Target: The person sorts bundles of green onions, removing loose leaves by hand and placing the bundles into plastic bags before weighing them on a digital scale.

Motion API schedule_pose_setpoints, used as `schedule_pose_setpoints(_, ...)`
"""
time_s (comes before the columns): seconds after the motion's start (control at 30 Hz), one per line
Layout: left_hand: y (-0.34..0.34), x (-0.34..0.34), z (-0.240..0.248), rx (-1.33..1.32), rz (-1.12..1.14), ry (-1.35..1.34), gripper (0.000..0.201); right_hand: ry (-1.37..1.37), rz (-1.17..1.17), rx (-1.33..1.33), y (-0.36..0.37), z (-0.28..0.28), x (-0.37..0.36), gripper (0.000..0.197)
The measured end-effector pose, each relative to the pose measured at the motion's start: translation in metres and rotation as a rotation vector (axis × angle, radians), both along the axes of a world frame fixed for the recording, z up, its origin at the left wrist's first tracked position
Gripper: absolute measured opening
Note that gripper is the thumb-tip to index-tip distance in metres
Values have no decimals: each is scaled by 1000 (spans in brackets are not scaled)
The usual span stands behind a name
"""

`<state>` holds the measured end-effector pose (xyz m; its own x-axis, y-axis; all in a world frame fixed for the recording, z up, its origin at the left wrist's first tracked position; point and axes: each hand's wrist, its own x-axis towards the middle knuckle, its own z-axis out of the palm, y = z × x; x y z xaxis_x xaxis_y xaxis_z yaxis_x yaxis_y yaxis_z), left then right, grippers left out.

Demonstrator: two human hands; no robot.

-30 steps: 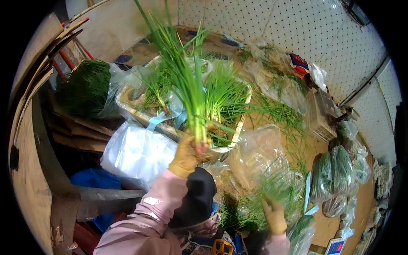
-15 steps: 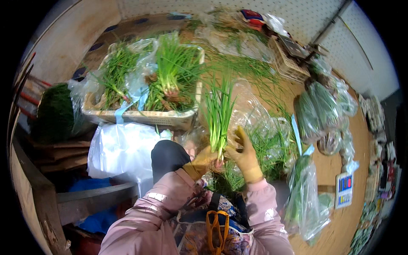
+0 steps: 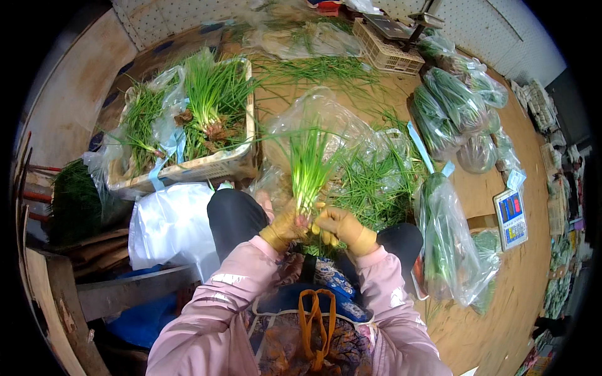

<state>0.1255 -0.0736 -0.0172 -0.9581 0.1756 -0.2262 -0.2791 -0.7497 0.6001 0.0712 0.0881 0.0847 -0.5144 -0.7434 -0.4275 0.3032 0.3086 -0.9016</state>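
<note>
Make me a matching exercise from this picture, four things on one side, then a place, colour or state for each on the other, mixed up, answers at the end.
Things:
1. Big pale crate
2. Keypad display unit
3. Smooth plastic sheeting
4. Held spring onions

Clues:
A. Shiny white, beside the left knee
B. In the left hand, leaves upward
C. Light blue strap over its front rim
D. Right of a clear bag of long greens

Pairs: 1-C, 2-D, 3-A, 4-B
</note>
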Motion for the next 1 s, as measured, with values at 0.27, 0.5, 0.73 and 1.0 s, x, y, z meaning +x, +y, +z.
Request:
schedule_pose_setpoints(0.27, 9, -6, 22, 52, -28, -35, 61, -35, -166, -93, 84, 25, -22, 15)
schedule_pose_setpoints(0.5, 26, -17, 44, -28, -205, 54, 48, 36, -260, -3, 29, -45, -19, 49)
schedule_pose_setpoints(0.73, 13, -22, 49, -169, -226, -98, 38, 215, -72, 25, 47, -33, -23, 21)
schedule_pose_setpoints(1.0, 15, -28, 58, -305, -101, -124, 32, 657, -271, 124, 74, 3, -40, 26)
